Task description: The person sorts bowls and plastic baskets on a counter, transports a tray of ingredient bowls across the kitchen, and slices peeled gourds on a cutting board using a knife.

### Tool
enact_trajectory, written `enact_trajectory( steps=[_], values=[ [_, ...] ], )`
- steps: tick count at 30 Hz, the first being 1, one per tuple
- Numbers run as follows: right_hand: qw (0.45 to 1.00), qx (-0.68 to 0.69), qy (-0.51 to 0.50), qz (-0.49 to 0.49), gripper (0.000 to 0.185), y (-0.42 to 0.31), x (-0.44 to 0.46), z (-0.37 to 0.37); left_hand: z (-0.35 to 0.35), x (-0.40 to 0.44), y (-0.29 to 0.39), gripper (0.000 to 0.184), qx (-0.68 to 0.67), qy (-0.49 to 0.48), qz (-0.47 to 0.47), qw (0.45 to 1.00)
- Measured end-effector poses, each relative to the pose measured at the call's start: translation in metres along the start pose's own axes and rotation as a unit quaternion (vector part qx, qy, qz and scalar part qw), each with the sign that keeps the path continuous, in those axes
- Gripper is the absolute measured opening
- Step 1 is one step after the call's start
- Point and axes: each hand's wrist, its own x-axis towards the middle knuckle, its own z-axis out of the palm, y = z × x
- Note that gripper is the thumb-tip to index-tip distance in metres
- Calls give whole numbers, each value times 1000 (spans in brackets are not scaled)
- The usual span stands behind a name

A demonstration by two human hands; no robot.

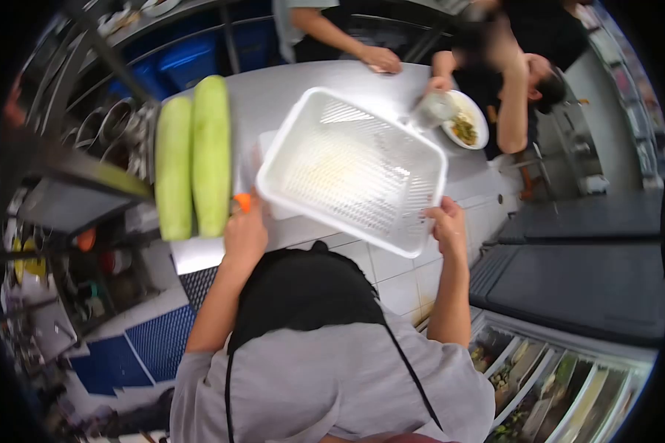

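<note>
While the right hand (447,221) pinches the near right end of the white basket (427,235) between thumb and fingers, the left hand (245,230), fingers curled together, holds an orange piece (241,201) just beside the basket's left end. The basket is tilted, its slotted floor pale; blur hides whether anything lies in it. Left of the left fingers, two gourds (174,170) (211,155) lie side by side on the table (262,81). Beyond the right fingers, a bowl (482,133) contains yellow and green food, beside a clear cup (434,109) in a co-worker's hand (441,74).
</note>
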Motion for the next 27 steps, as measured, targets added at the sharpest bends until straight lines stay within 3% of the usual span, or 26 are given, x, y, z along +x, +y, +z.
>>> enact_trajectory(
  steps=[7,12,18,21,22,25,27],
  values=[
    [1000,-13,-17,20,34,-4,5,-11,-50,-17,29,62,-175,67,12,982],
    [999,-14,-38,18,34,-12,2,-8,-75,-37,33,61,-151,174,58,971],
    [991,-68,-88,-72,38,-20,38,31,-110,-48,29,58,-197,190,53,960],
    [979,-122,-111,-118,41,-21,71,56,-109,-45,18,57,-198,227,92,949],
    [975,-137,-117,-132,42,-23,80,62,-110,-47,17,56,-247,207,64,945],
    [923,-319,-91,-195,44,-55,77,75,-106,-53,17,54,-388,158,8,908],
    [836,-428,78,-334,40,-71,44,89,-95,-58,19,53,-470,171,-3,866]
  ],
)
